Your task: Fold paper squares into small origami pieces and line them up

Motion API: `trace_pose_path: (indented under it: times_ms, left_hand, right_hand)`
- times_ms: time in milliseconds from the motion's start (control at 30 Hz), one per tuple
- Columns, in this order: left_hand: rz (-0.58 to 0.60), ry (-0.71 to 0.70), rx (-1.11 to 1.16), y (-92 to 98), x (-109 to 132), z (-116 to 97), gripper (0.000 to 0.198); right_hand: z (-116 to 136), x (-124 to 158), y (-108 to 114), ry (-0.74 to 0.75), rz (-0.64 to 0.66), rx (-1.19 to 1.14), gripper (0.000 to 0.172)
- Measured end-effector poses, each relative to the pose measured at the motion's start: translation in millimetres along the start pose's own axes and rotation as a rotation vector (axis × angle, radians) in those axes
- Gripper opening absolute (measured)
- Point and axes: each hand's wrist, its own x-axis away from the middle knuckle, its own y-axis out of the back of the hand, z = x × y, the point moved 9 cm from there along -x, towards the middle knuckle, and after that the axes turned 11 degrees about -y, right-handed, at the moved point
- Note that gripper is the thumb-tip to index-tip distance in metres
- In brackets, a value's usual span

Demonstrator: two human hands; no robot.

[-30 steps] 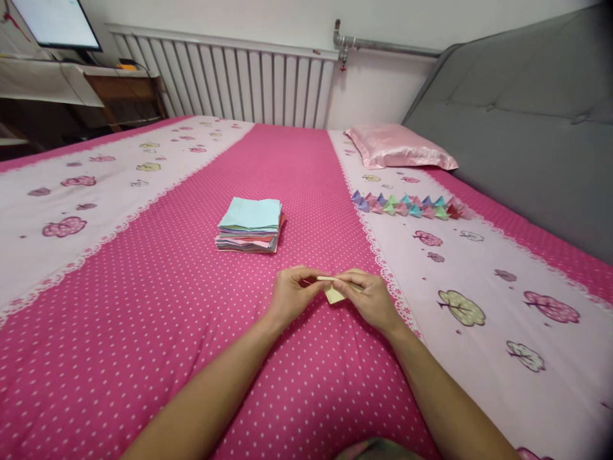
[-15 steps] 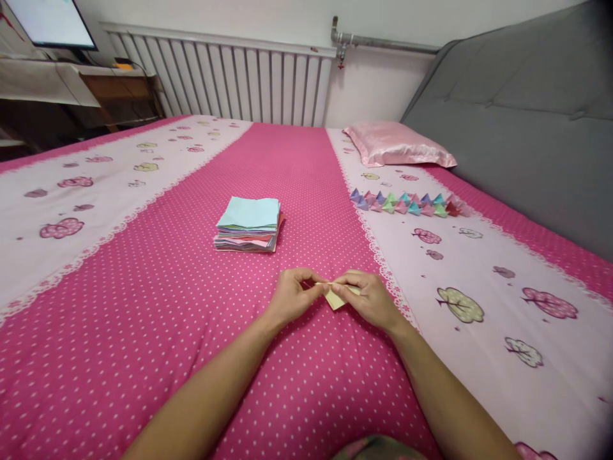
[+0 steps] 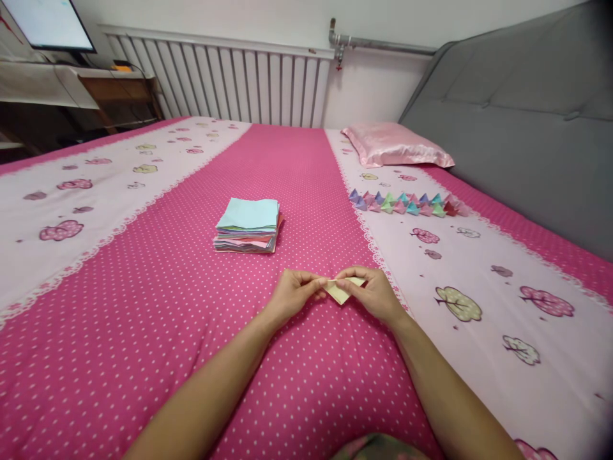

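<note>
L hand (image 3: 292, 295): thumb + fingertips pinched on L end of folded yellow paper (image 3: 338, 294), which sits btwn both hands, pt down. R hand (image 3: 376, 295): thumb in front, fingers behind, closed on its R part. Below: pink dotted bedspread (image 3: 191, 332). Room, L to R: monitor (image 3: 48, 24) on desk (image 3: 115, 91), white radiator (image 3: 218, 80), paper stack (image 3: 248, 216) w/ lt blue top sheet, pink pillow (image 3: 396, 145), folded paper pcs (image 3: 401, 206) in rows, grey headboard (image 3: 517, 96).

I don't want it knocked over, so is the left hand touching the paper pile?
Apart. The head view shows pink bedspread between the left hand and the paper pile.
</note>
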Motion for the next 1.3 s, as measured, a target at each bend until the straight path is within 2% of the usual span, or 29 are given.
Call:
trace_pose_path:
  times_ms: [133,233,367,567,767,933,1067,1200,1300]
  left_hand:
    - [-0.001,-0.04,-0.076,1.6,-2.5,-2.2,0.035]
    - [-0.069,0.022,0.041,4.2,-2.3,1.4,0.036]
    - [-0.152,0.076,0.187,7.0,-1.3,3.2,0.036]
    - [-0.19,0.056,0.203,12.0,-0.1,0.6,0.035]
    - [-0.084,0.056,0.081,6.7,2.1,-1.4,0.033]
    - [0.016,0.027,0.077,-7.1,2.6,-6.8,0.044]
    - [0.13,-0.078,-0.149,-14.3,3.0,-13.4,0.03]
    - [0.106,-0.136,-0.389,-9.0,3.4,-14.4,0.038]
    - [0.114,-0.188,-0.47,-11.2,4.5,-18.3,0.033]
  right_hand:
    - [-8.7,-2.1,-2.9,-0.067,0.028,-0.061,0.024]
    - [-14.7,-3.0,-4.6,-0.127,0.041,-0.165,0.029]
    - [-15.5,-3.9,-8.1,-0.139,0.076,-0.321,0.044]
    - [-22.1,-4.9,-9.2,-0.206,0.079,-0.498,0.05]
    - [-18.4,-4.6,-2.0,-0.152,0.021,-0.52,0.042]
    - [-10.2,-2.7,-9.5,-0.085,0.075,-0.452,0.037]
    - [-0.8,0.8,-19.1,-0.011,0.127,-0.402,0.036]
    - [5.1,3.5,-23.1,0.026,0.124,-0.427,0.037]
    - [4.7,3.7,-23.6,0.011,0.106,-0.468,0.04]
